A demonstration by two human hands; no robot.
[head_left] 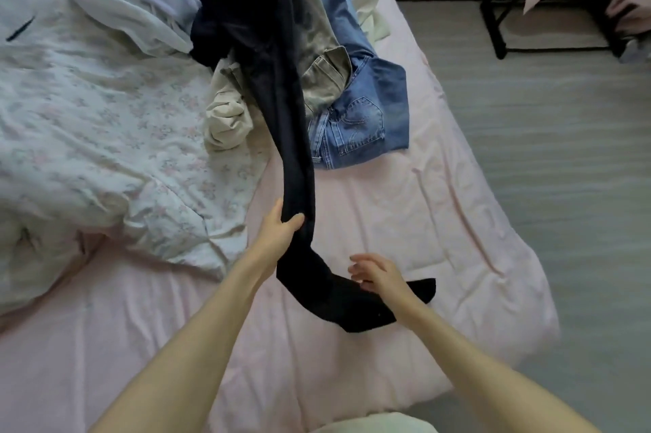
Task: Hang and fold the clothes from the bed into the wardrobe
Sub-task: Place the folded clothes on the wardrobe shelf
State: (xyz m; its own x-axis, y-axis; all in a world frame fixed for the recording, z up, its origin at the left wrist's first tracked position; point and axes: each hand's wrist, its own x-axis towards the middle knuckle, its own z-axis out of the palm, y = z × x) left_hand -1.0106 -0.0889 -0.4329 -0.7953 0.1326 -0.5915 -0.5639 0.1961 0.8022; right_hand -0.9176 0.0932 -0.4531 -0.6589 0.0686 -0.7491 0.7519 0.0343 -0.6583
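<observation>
Both hands (281,226) handle long, limp dark trousers (281,98) over pink sheet (405,207).

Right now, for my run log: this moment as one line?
left hand: grips dark trousers | right hand: open over trouser end | trousers: stretched across pink bed | jeans: on pile

Dark garment (278,87) top cut off by upper edge; clothes pile (327,56) partly hidden.
</observation>
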